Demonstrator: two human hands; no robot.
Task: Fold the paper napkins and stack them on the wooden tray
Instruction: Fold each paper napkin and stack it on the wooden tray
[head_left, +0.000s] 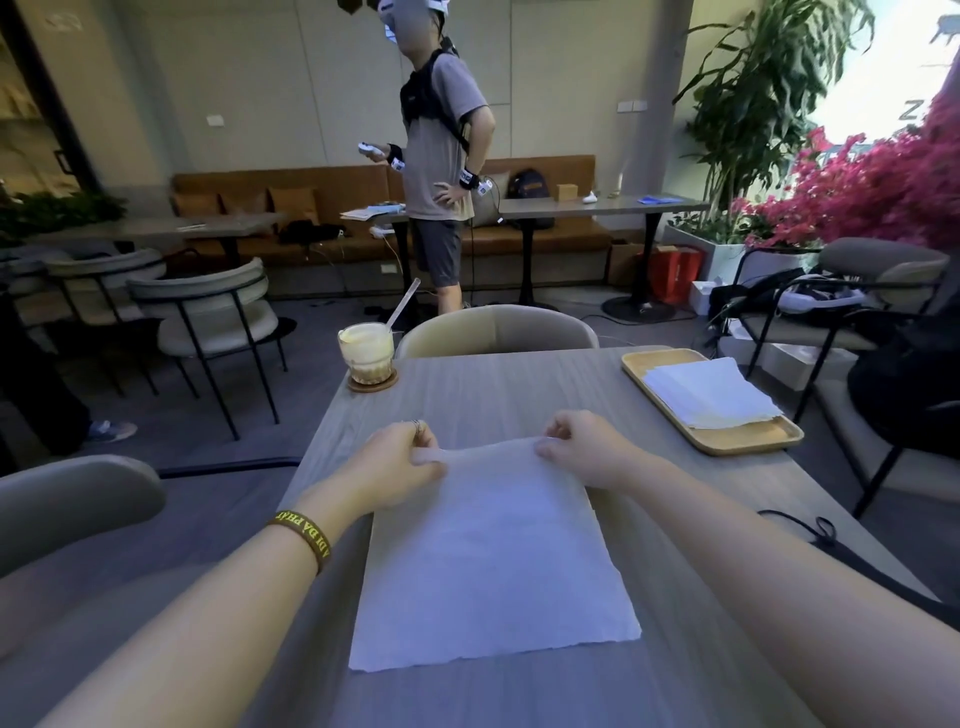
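Table (519, 384): a flat top with a grey wood grain. It looks smooth, so I think the paper can slide on it when it is pulled.
Open napkin (493, 571): a thin, soft, white sheet, nearly square, that lies on the table in front of the person. The near edge is a little ragged and the far edge is lifted. It may tear if the two hands pull apart too hard, and the fold may come out crooked if one corner travels faster.
Wooden tray (660, 359): pale wood, rectangular, with a low rim and rounded corners. It stands at the right side of the table, close to the edge.
Folded napkins (711, 395): a white pile on the tray, with the sheets not quite aligned. A careless drop may push it more askew.
Left hand (400, 462): the fingers pinch the far left corner of the open napkin.
Right hand (587, 444): the fingertips pinch the far right corner.
Glass (365, 353): clear, holding a creamy drink and a straw, on a round coaster at the far left corner of the table.
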